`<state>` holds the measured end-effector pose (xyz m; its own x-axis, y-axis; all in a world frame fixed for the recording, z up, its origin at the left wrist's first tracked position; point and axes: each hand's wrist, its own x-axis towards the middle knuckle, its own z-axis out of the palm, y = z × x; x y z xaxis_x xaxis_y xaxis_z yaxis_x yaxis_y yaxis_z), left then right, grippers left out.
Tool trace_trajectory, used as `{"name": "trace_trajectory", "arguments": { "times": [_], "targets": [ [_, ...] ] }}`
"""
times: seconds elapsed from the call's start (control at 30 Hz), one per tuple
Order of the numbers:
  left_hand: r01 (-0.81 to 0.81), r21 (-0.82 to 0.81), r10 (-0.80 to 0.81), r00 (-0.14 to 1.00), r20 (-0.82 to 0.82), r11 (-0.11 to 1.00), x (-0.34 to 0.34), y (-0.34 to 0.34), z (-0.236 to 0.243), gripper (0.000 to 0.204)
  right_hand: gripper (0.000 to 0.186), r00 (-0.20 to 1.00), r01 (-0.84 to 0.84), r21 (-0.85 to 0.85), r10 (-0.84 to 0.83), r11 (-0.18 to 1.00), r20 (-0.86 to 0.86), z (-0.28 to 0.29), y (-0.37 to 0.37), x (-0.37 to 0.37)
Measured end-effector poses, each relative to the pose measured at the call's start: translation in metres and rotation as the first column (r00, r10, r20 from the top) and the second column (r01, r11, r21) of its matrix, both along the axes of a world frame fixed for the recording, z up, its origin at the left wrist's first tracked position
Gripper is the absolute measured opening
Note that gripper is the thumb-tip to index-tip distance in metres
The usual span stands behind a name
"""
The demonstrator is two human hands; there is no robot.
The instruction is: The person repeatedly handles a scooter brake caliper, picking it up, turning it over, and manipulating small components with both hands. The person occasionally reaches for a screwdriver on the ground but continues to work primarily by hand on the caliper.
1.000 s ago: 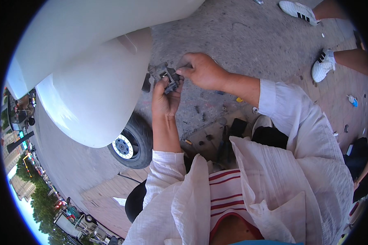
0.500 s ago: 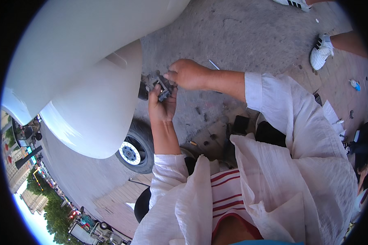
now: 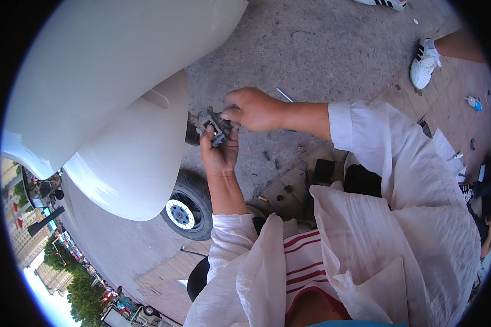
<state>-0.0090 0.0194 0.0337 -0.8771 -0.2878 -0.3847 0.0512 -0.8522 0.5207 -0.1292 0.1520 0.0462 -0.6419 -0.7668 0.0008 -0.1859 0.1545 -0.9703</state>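
A: Where is the metal part (image 3: 223,129)?

B: In the left hand (image 3: 220,157), just right of the white panel's (image 3: 103,125) curved edge. Thumb and fingers are wrapped tight on it, the thumb on the near side.

A: And the right hand (image 3: 256,110)?

B: It comes in from the right, with thumb and fingertips at the part's upper right edge. They are blurred, so I cannot tell whether they pinch anything.

A: How much room around the part?

B: Little on the left: a dark round piece (image 3: 192,134) sits between it and the panel, and I cannot tell whether they touch. Beyond the hands the grey pavement (image 3: 311,60) lies wide open, with a thin pale rod (image 3: 283,94) on it.

A: Nearer the body?

B: Tighter. A wheel (image 3: 201,208) sits beside the panel's lower edge, near the left sleeve (image 3: 232,231). A black square thing (image 3: 324,170) lies on the right.

A: Farther out?

B: A white shoe (image 3: 424,70) and a small bottle (image 3: 474,103), both well apart.
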Motion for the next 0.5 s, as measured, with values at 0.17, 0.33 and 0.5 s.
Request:
{"name": "trace_trajectory", "arguments": {
  "times": [0.17, 0.33, 0.5],
  "targets": [
    [0.037, 0.018, -0.037, 0.999, 0.005, 0.999, 0.004, -0.005, -0.003, 0.039, 0.028, 0.991, 0.043, 0.051, -0.036, 0.998, -0.132, 0.004, -0.004, 0.005],
    [-0.009, -0.056, 0.013, 0.998, 0.069, 0.998, 0.0, -0.001, 0.002, 0.039, 0.031, 0.992, 0.023, 0.083, -0.013, 0.996, -0.122, 0.004, -0.008, 0.007],
    [-0.002, 0.002, 0.002, 0.999, 0.04, 1.0, 0.0, 0.002, 0.001, 0.038, 0.03, 0.998, -0.048, 0.073, 0.045, 0.996, 0.047, 0.013, 0.002, 0.001]
  ]
}}
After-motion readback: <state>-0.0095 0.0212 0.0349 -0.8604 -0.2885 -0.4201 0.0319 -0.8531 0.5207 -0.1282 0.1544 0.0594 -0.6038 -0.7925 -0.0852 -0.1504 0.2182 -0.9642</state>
